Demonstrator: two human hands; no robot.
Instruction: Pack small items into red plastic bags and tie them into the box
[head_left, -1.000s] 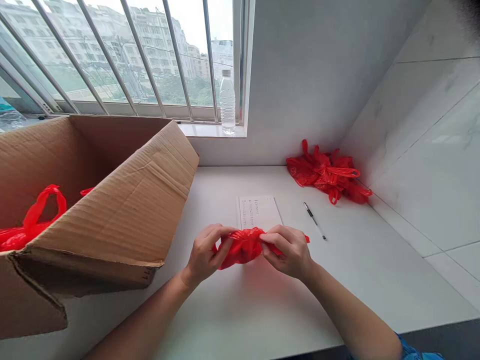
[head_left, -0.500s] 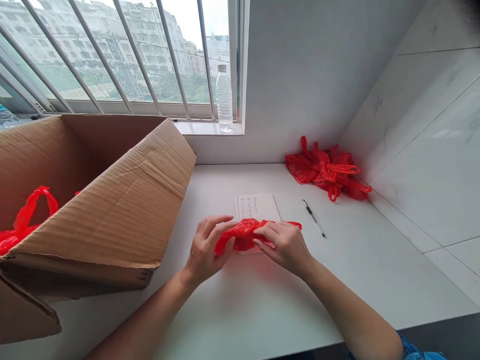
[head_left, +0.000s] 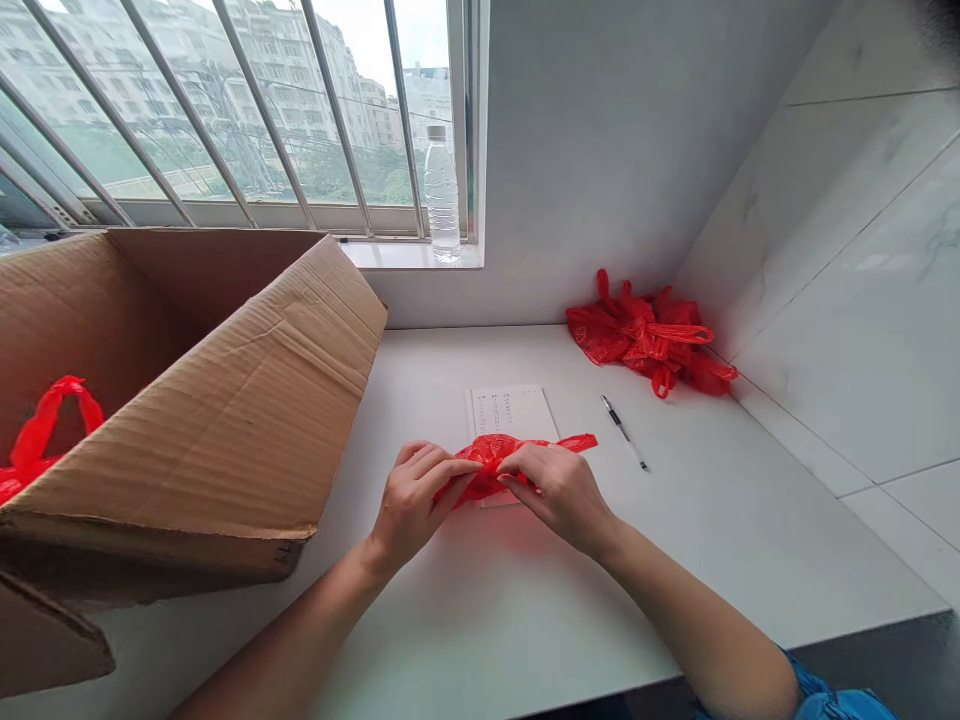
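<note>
A crumpled red plastic bag (head_left: 491,452) is held just above the white table, partly over a sheet of paper (head_left: 517,408) with handwritten lines. My left hand (head_left: 416,495) pinches the bag's left part between thumb and fingers. From the other side, my right hand (head_left: 555,490) pinches it near the middle, the two sets of fingertips close together. One end of the bag sticks out to the right behind my right hand. What the bag contains, if anything, I cannot make out.
At the left stands a large open cardboard box (head_left: 225,400) with a red bag (head_left: 45,430) inside. A pen (head_left: 624,432) lies right of the paper. Several red plastic bags (head_left: 645,335) are heaped in the back corner. On the windowsill stands a clear bottle (head_left: 442,200).
My left hand's fingers have closed from a looser, spread hold into a pinch, nearer to my right fingertips. The view has shifted slightly.
</note>
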